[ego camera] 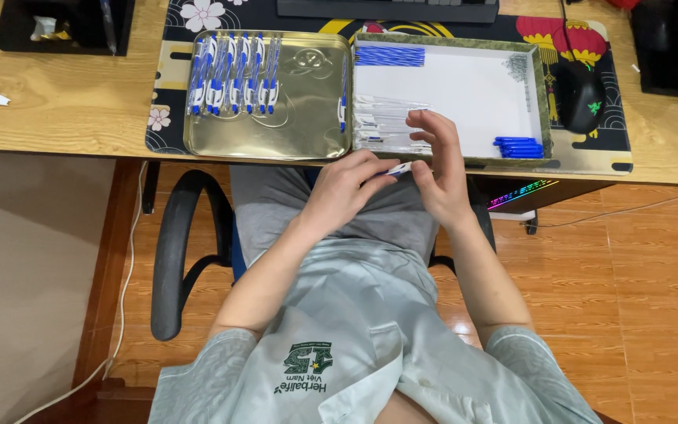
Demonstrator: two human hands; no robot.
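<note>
White and blue, the little pen part point(399, 168) sits pinched between my left hand point(344, 188) and half-open right hand point(435, 169) mid-frame, below the tabletop point(64, 102) edge, and could slip and fall onto my lap.

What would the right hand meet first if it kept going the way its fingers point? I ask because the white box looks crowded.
The right hand points away from the body, into the white-lined cardboard box. It would likely first meet the clear plastic pen barrels stacked there; its height above them is unclear.
</note>
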